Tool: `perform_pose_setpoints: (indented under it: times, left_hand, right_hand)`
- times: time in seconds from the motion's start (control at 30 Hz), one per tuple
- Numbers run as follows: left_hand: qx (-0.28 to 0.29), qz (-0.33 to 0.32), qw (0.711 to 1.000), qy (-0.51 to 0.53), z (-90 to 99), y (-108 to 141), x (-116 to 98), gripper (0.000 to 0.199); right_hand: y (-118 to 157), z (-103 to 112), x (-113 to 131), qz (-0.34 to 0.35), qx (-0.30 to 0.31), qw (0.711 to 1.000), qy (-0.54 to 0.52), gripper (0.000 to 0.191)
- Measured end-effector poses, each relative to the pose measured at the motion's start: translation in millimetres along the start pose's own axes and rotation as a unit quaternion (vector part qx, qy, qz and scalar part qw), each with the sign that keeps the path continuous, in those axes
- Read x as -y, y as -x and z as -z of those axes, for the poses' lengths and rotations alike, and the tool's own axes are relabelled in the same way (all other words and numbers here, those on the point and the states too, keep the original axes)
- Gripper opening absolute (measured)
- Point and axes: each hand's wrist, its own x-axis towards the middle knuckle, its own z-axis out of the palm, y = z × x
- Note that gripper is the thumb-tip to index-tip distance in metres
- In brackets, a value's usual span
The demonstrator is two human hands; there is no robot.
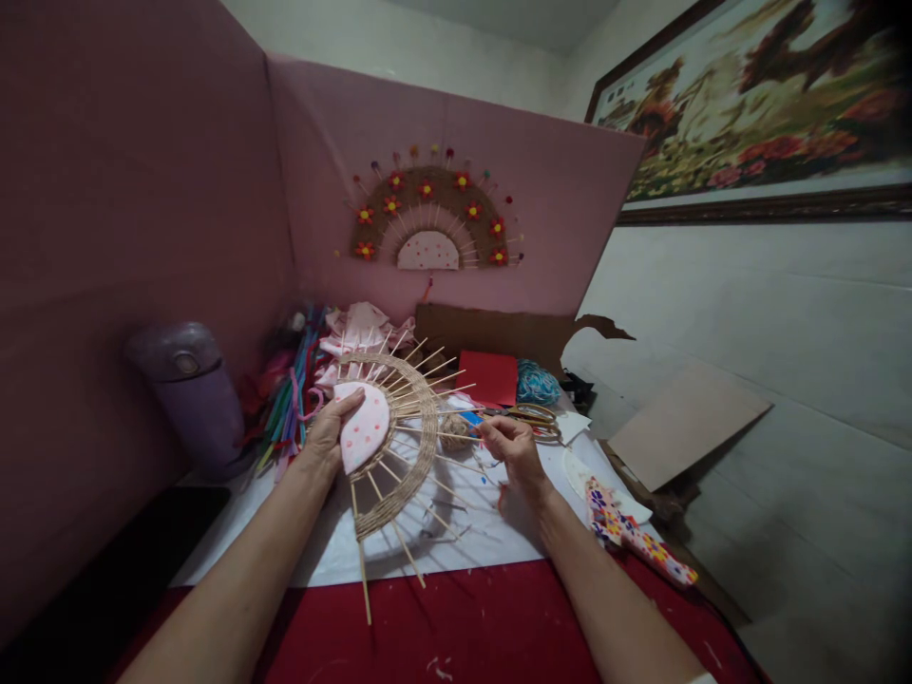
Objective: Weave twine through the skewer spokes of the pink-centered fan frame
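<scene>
A half-round craft piece has a white half disc with pink dots (365,427), thin wooden sticks fanning outward and a woven twine band (426,446) around them. My left hand (329,429) grips the half disc, thumb on its front face. The piece is held tilted above the white sheet, its sticks pointing mostly right. At the right side, my right hand (514,450) has its fingertips pinched at the outer end of a stick. A ball of twine (454,432) lies behind the stick tips.
Scissors (534,414), a red square (488,377) and blue yarn (538,382) lie behind my right hand. A flowered glue gun (637,537) rests at right. A purple tumbler (196,399) stands left, beside colourful pipe cleaners (289,408). A finished fan (431,214) hangs on the pink board.
</scene>
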Motion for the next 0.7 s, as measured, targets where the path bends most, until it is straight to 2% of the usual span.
perform_pose_setpoints:
  times: [0.1, 0.23, 0.4, 0.7]
  left_hand:
    - [0.0, -0.001, 1.0, -0.003, 1.2, -1.9, -0.7, 0.026]
    - [0.002, -0.001, 1.0, -0.009, 1.9, -2.8, -0.9, 0.023]
    - [-0.004, -0.016, 1.0, -0.019, 0.8, -1.8, -1.0, 0.02]
    - [0.003, 0.0, 1.0, 0.008, -1.7, 1.2, -1.7, 0.02]
  right_hand:
    - [1.9, -2.0, 2.5, 0.066, -0.033, 0.995, 0.072, 0.024]
    - [7.1, -5.1, 7.4, 0.121, -0.043, 0.984, 0.128, 0.021]
    - [11.1, -6.7, 8.9, 0.139, -0.073, 0.979, 0.133, 0.022]
    - [13.1, -6.1, 4.1, 0.162, -0.079, 0.971, 0.156, 0.025]
